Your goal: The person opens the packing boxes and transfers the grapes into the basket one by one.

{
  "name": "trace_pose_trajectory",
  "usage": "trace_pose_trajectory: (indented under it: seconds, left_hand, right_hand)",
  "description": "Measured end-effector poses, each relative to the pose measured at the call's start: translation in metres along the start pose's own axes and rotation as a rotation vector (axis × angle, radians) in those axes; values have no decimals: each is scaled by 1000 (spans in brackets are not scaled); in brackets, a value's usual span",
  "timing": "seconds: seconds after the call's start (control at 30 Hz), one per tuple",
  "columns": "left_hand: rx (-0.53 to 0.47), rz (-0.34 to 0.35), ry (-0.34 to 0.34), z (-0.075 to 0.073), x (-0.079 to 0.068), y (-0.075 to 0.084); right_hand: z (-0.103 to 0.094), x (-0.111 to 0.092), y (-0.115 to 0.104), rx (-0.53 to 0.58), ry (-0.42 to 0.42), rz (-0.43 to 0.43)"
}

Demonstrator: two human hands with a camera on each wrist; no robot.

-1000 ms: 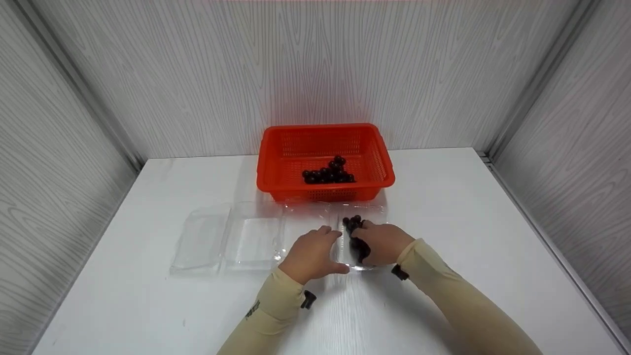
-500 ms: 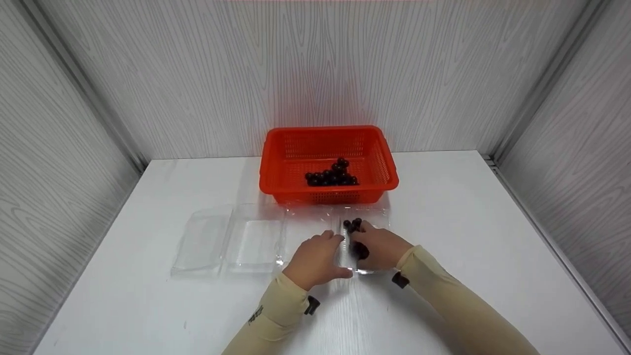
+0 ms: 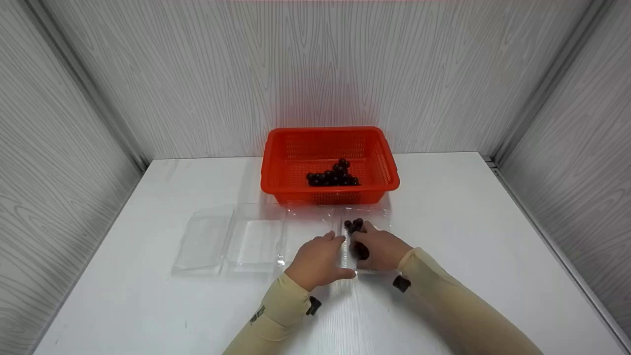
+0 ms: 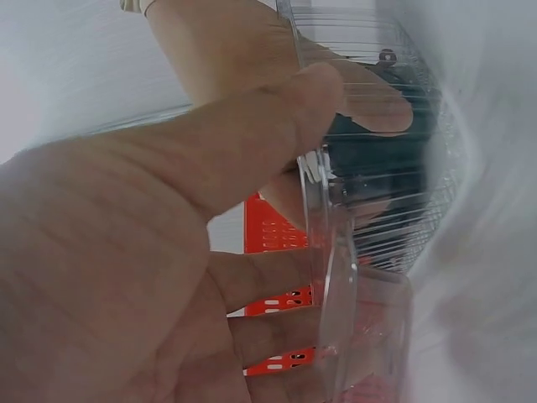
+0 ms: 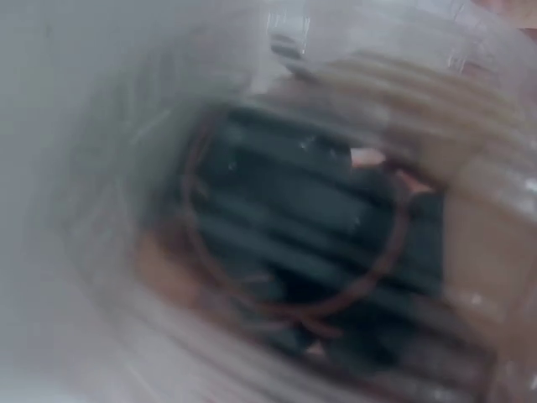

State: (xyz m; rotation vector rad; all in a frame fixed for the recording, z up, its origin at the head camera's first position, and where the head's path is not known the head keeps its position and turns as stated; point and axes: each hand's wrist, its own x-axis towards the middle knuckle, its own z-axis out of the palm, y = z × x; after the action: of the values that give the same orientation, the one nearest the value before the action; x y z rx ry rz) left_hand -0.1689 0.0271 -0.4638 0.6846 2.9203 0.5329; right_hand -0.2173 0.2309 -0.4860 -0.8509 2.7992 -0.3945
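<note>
My right hand grips a bunch of dark grapes inside the rightmost clear plastic container. In the left wrist view its thumb lies against the dark mass, behind the container's ribbed wall. My left hand is spread at that container's left side, fingers extended and thumb apart. Its fingertips meet or nearly meet the clear rim; contact is hard to tell. Through blurred plastic, the right wrist view shows the dark grapes with a reddish-brown curved line across them. The right hand's palm side is mostly hidden.
Behind the containers stands a red plastic basket holding more dark grapes. Further clear containers or lids lie in a row to the left on the white table. Grey wood-patterned panels enclose the back and sides.
My right hand has shifted slightly with the grapes inside the container, and its fingers now cover more of them. My left hand keeps its place beside the container. The head view has shifted slightly.
</note>
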Motion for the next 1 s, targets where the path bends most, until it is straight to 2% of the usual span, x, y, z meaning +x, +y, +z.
trace_pose_trajectory:
  seconds: [0.43,0.67,0.83,1.0]
  left_hand:
    - [-3,-38,-19,1,0,5]
    - [20,-59,3,-1,1,5]
    - [50,-40,23,-1,1,5]
    - [66,-40,29,-1,0,2]
  right_hand:
    - [4,-5,6,100,62,8]
    - [4,-6,7,212,110,7]
    - [1,-9,9,300,224,-31]
    - [-1,-13,9,317,368,-117]
